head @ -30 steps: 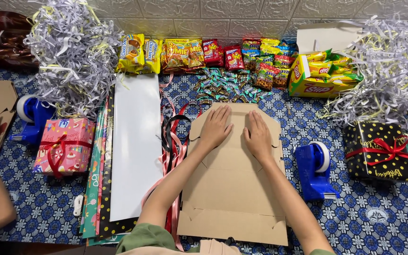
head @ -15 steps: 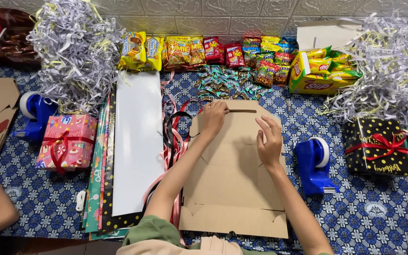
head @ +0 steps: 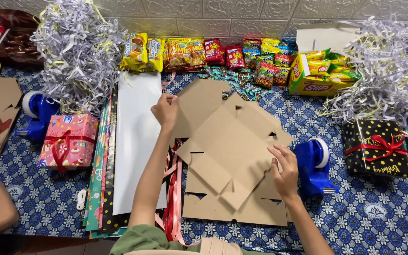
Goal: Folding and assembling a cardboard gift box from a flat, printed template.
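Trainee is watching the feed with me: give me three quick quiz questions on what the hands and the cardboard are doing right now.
1. True or false: the left hand grips a corner of the flat cardboard box blank.
2. Which item sits just right of the right hand? A pink gift box; B blue tape dispenser; C shredded paper.
3. Fill in: the black gift box carries a ____ ribbon.

Key: 1 true; 2 B; 3 red.

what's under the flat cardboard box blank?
Under the cardboard blank, red and pink ribbons stick out at its left edge, lying on the blue patterned tablecloth. The left hand lifts its left side; the right hand presses it down. Whatever lies beneath its middle is covered.
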